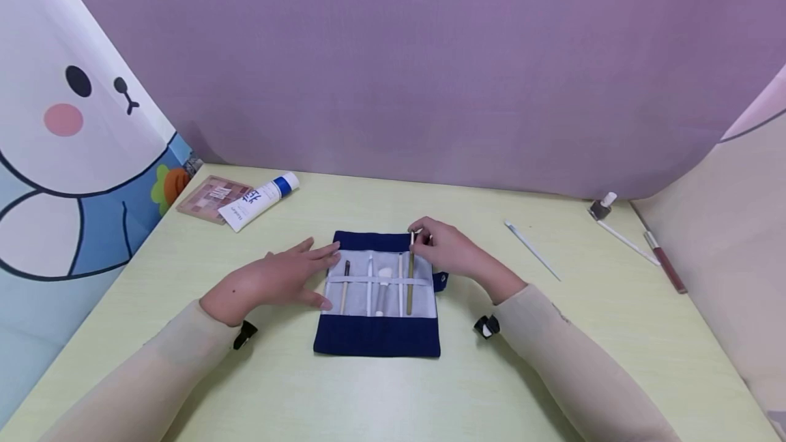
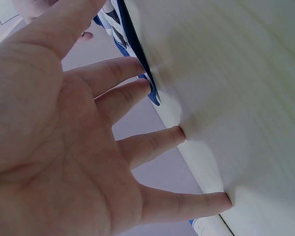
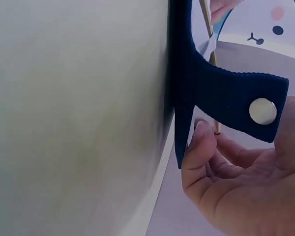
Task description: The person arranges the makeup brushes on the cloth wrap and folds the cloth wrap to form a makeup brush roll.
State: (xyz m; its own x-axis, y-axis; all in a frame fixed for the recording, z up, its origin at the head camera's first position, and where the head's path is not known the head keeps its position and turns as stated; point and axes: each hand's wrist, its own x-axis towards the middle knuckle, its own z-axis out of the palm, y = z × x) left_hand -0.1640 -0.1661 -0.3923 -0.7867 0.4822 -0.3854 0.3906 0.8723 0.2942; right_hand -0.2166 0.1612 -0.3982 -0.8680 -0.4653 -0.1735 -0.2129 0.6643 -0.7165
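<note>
A navy brush roll (image 1: 376,336) lies unfolded on the table, its pale lining (image 1: 356,299) showing. Several slim makeup brushes sit under its elastic band, among them a white one with a broad head (image 1: 383,285). My right hand (image 1: 451,247) pinches the upper end of a gold-handled makeup brush (image 1: 410,288) at the roll's right side. In the right wrist view, curled fingers (image 3: 199,147) are at the handle's end, beside the roll's snap strap (image 3: 231,91). My left hand (image 1: 285,278) has its fingers spread, the tips resting at the roll's left edge.
At the back left, a white tube (image 1: 258,202) overlaps a pink palette (image 1: 209,200). A thin white-and-blue stick (image 1: 531,249) lies right of my right hand. Farther right are a small dark bottle (image 1: 602,206), a white stick (image 1: 628,242) and a dark red tube (image 1: 666,263).
</note>
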